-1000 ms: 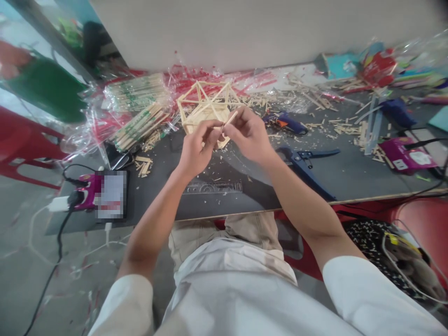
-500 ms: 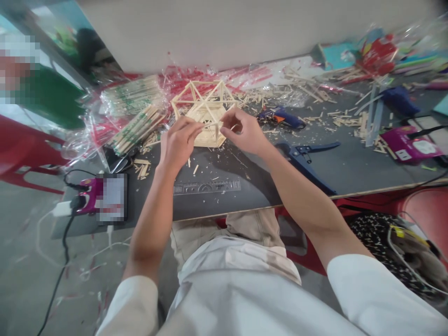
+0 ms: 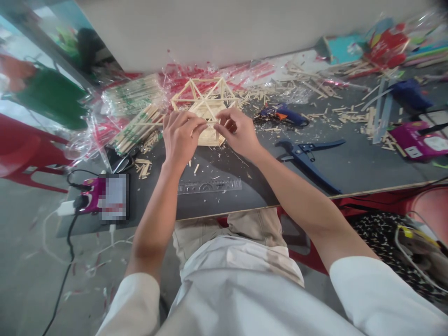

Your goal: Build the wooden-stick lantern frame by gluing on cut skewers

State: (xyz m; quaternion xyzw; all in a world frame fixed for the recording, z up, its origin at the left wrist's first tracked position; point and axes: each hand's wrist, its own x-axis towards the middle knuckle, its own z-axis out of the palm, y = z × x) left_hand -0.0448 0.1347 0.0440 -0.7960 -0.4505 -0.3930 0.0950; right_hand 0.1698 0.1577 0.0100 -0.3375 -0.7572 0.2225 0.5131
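A small frame of thin wooden sticks (image 3: 204,100) stands on a layered stick base (image 3: 209,138) on the dark table. My left hand (image 3: 184,136) is closed in a pinch at the frame's near side, on a thin wooden stick (image 3: 149,124) that juts out to the left past my knuckles. My right hand (image 3: 239,131) pinches with thumb and forefinger at the stick's other end, against the frame's near right corner. Its fingertips partly cover that joint. Both hands hide the lower sides of the frame.
Right of the frame lie a blue glue gun (image 3: 287,115) and a blue cutter (image 3: 308,161). A clear ruler (image 3: 210,186) lies near the front edge. Bundled sticks (image 3: 140,128), plastic wrappers (image 3: 224,74) and wood offcuts surround the frame. A power strip (image 3: 91,196) sits at left.
My left hand has risen slightly, bringing its stick level with the frame's upper corner. My right hand has moved a little left and its thumb and forefinger have closed in on the joint.
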